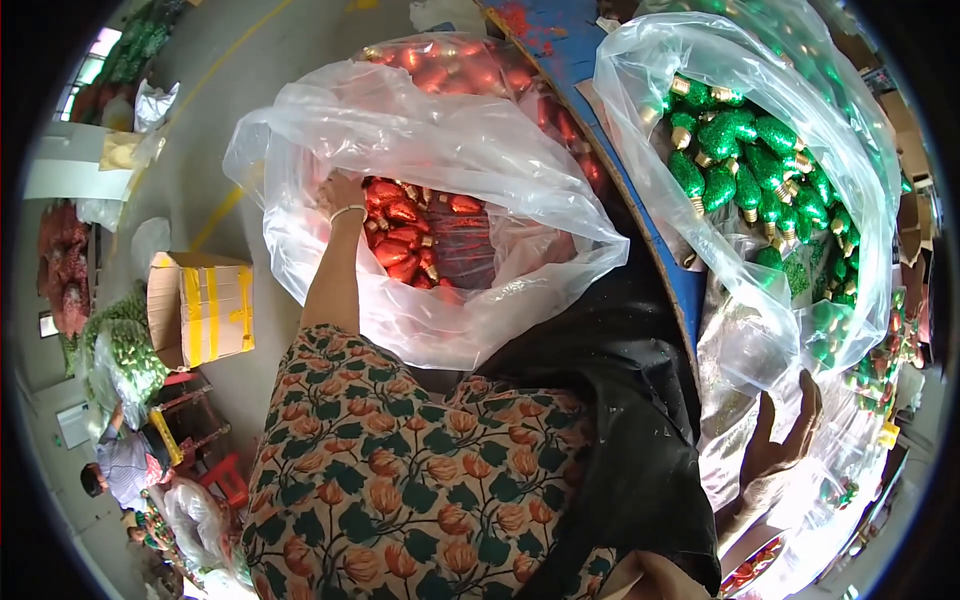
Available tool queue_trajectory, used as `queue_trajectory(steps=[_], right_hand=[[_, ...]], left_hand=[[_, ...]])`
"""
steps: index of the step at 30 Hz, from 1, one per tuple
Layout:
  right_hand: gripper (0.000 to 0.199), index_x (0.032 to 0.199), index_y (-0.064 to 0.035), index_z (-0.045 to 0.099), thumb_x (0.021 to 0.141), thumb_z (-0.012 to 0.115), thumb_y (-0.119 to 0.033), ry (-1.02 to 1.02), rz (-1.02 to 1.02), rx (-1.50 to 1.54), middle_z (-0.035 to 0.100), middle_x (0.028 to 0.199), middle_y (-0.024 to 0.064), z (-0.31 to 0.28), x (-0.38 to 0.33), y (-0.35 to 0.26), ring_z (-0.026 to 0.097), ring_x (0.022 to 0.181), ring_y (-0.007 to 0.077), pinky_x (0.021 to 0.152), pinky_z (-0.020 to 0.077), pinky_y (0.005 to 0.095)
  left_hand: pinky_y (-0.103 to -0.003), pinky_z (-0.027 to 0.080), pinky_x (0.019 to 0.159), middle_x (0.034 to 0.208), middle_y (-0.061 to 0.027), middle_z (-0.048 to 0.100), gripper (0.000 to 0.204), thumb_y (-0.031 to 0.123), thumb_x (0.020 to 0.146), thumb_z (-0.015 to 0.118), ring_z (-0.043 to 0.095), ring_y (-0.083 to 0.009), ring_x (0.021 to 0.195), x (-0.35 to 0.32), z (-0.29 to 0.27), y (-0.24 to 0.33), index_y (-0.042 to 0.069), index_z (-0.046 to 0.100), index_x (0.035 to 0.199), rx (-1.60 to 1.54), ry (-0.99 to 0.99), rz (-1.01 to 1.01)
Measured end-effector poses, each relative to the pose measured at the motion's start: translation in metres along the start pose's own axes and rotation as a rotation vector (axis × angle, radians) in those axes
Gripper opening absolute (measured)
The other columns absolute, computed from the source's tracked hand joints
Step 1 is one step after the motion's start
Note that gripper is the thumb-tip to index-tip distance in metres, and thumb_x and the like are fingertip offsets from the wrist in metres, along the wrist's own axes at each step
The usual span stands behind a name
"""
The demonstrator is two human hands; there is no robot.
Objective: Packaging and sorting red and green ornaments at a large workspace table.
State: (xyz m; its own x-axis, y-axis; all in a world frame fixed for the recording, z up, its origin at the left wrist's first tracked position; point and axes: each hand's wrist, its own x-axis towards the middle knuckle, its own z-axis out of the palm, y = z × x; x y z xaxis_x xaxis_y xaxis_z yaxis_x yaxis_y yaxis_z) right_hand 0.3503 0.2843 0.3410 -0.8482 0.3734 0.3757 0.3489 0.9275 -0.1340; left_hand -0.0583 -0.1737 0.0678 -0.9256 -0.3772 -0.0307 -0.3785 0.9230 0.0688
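A large clear plastic bag (pixel 420 125) gapes in front of me, with red bulb-shaped ornaments (pixel 400 235) with gold caps inside it. My left hand (pixel 342 192) is closed on the film at the left side of its mouth, beside the red bulbs; its fingertips are partly hidden. To the right, a second clear bag (pixel 655 60) holds glittery green bulb ornaments (pixel 745 165), also gold-capped. Just below that bag's near edge, my right hand (pixel 780 450) has its fingers stretched apart and nothing in it.
A blue table edge (pixel 682 285) runs between the two bags. At left, an open cardboard box (pixel 215 310) with yellow tape stands on the grey floor. Farther left, a person (pixel 125 470) is near a red stool (pixel 228 480) and bagged green items (pixel 125 350).
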Motion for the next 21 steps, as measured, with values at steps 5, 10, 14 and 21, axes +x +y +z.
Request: queue_trajectory(steps=[5,10,14,21], right_hand=[[0.041,0.113,0.0015,0.053,0.075,0.066,-0.003,-0.081,-0.213,0.175,0.057,0.109,0.0188,0.014,0.007,-0.023,0.053,0.105,0.0359,0.091,0.041,0.0424],[0.037,0.11,-0.0001,0.056,0.074,0.066,0.0,-0.144,-0.163,0.21,0.058,0.108,0.0187,0.031,-0.003,-0.016,0.055,0.102,0.0349,0.089,0.043,0.0404],[0.036,0.107,0.0012,0.056,0.073,0.067,-0.001,-0.19,-0.257,0.347,0.059,0.104,0.0176,0.045,-0.001,-0.024,0.057,0.095,0.0345,0.084,0.0443,0.0409],[0.055,0.119,0.0028,0.046,0.079,0.068,-0.027,-0.905,0.087,0.658,0.058,0.097,0.0181,0.178,0.015,-0.071,0.059,0.089,0.0353,0.075,0.0485,0.0363]], left_hand=[[-0.04,0.045,0.089,0.111,-0.0181,0.06,0.046,0.037,0.085,0.05,0.055,-0.0332,0.106,0.092,0.076,-0.085,0.001,0.057,0.113,0.143,-0.001,0.561],[-0.035,0.042,0.093,0.115,-0.0244,0.057,0.037,0.025,0.087,0.047,0.057,-0.0282,0.106,-0.023,-0.125,0.042,0.0,0.058,0.112,-0.485,0.051,0.368],[-0.037,0.046,0.085,0.108,-0.0254,0.059,0.035,0.024,0.084,0.052,0.06,-0.0268,0.098,-0.016,-0.223,-0.007,-0.001,0.061,0.107,-1.226,0.187,0.284],[-0.036,0.047,0.08,0.097,-0.0177,0.064,0.031,0.008,0.075,0.051,0.061,-0.0303,0.093,0.07,-0.228,-0.08,-0.001,0.061,0.103,-0.167,0.629,0.73]])
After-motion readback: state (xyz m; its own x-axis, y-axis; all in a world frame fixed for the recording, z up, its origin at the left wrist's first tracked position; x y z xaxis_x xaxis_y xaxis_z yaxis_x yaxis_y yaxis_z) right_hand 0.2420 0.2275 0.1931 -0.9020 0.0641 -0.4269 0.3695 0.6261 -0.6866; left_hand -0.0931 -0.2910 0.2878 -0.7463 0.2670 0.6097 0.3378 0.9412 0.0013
